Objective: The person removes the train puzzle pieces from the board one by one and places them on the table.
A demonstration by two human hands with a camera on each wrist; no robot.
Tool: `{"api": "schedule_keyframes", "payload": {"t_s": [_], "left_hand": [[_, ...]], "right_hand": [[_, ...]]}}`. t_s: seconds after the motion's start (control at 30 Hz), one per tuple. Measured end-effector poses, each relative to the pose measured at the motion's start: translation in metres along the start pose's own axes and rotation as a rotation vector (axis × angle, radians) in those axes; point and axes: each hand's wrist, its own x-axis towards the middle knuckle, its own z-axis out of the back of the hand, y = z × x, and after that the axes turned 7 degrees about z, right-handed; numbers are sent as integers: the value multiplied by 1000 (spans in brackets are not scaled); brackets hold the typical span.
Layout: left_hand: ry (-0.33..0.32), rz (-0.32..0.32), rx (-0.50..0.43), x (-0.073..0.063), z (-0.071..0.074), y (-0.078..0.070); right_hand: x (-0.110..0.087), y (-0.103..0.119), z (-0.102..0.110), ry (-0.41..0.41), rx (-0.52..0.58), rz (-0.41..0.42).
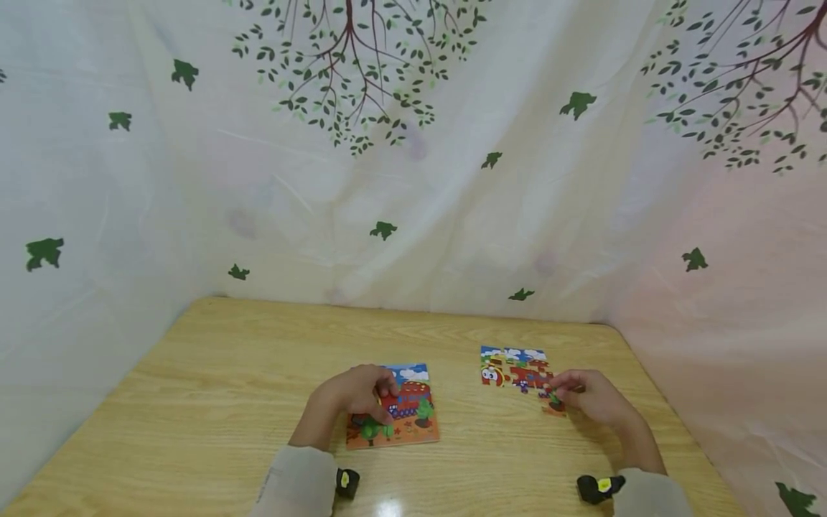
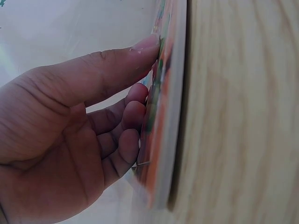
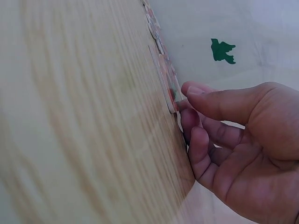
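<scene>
A square picture puzzle board [image 1: 416, 431] with a red, green and blue cartoon scene lies on the table. My left hand [image 1: 354, 393] is over its left side; in the left wrist view the thumb [image 2: 147, 46] touches the picture and the bent fingertips [image 2: 135, 112] rest at its surface. To the right, several joined puzzle pieces [image 1: 513, 357] form part of a similar picture, with a round face at the left. My right hand [image 1: 596, 396] pinches a puzzle piece [image 1: 554, 408] with a green plant and orange ground, at the lower right of this group. In the right wrist view the thumb and fingertips are right at the piece's edge.
The wooden table [image 1: 213, 388] runs back to a hanging white cloth [image 1: 426, 251] printed with branches and green bird shapes. The cloth also closes off both sides. Black straps with a yellow mark [image 1: 604, 486] sit at both wrists, over light sleeves.
</scene>
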Motion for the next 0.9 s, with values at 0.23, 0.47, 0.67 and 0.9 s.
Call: {"api": "schedule_keyframes", "payload": {"t_s": [0.23, 0.47, 0.67, 0.9], "left_hand": [[5, -4, -4, 0, -1, 3], [5, -6, -15, -1, -1, 2], [4, -12, -24, -1, -1, 3], [34, -22, -61, 0, 0, 6]], "right_hand": [[-1, 2, -1, 1, 48, -31], [0, 11, 1, 13, 71, 3], [6, 29, -1, 27, 34, 90], [17, 50, -14, 88, 4, 162]]}}
